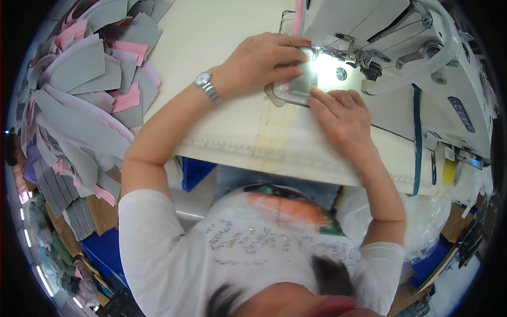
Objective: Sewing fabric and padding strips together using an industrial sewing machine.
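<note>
A small grey fabric piece (302, 83) with a trace of pink at its edge lies under the lit needle area of a white sewing machine (364, 24). My left hand (266, 61), with a metal watch on the wrist, rests on the fabric's left side, fingers stretched toward the needle. At the fabric's near right corner is my right hand (343, 119); its thumb and forefinger close on the edge and the other fingers curl. The left fingers cover part of the cloth. Behind the left hand, a pink strip (298, 18) runs up beside the machine head.
Heaped grey and pink fabric pieces (79, 79) cover the table's left side. A printed ruler (222, 145) runs along the near table edge. A dark green band (417, 137) hangs over the right part, near a yellow tape roll (451, 172). Blue bins stand below.
</note>
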`<state>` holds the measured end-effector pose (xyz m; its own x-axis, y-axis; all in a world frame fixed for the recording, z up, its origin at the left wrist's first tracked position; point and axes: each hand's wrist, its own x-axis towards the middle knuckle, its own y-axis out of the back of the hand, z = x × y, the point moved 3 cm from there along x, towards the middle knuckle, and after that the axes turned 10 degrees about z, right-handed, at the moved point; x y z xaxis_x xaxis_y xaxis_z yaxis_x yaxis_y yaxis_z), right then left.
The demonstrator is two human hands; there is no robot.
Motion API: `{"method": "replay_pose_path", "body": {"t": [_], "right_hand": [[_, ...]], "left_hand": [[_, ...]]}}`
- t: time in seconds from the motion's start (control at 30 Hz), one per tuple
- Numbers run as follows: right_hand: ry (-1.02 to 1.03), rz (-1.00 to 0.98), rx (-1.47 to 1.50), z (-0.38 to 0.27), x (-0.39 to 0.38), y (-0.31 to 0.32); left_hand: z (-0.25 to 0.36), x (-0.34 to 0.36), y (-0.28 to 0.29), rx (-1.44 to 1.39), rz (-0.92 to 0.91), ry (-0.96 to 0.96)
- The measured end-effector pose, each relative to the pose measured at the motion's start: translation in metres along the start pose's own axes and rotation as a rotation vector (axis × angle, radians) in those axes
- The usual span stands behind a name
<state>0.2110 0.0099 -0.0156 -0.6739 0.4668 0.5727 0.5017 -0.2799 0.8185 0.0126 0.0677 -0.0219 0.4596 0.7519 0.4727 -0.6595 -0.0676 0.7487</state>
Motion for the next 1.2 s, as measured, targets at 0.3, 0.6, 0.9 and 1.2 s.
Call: {"method": "replay_pose_path", "body": {"t": [0.3, 0.6, 0.9, 1.2], "right_hand": [[-0.023, 0.02, 0.032, 0.01, -0.001, 0.001], [0.092, -0.038, -0.122, 0.003, 0.005, -0.004], [-0.111, 0.047, -0.196, 0.018, 0.009, -0.023], [-0.121, 0.122, -0.053, 0.02, 0.007, -0.014]], "left_hand": [[0.003, 0.009, 0.003, 0.139, 0.04, -0.248], [0.014, 0.004, 0.006, 0.114, -0.067, -0.356], [-0.02, 0.025, 0.003, 0.109, -0.053, -0.257], [-0.059, 0.072, -0.004, -0.017, 0.018, -0.148]]}}
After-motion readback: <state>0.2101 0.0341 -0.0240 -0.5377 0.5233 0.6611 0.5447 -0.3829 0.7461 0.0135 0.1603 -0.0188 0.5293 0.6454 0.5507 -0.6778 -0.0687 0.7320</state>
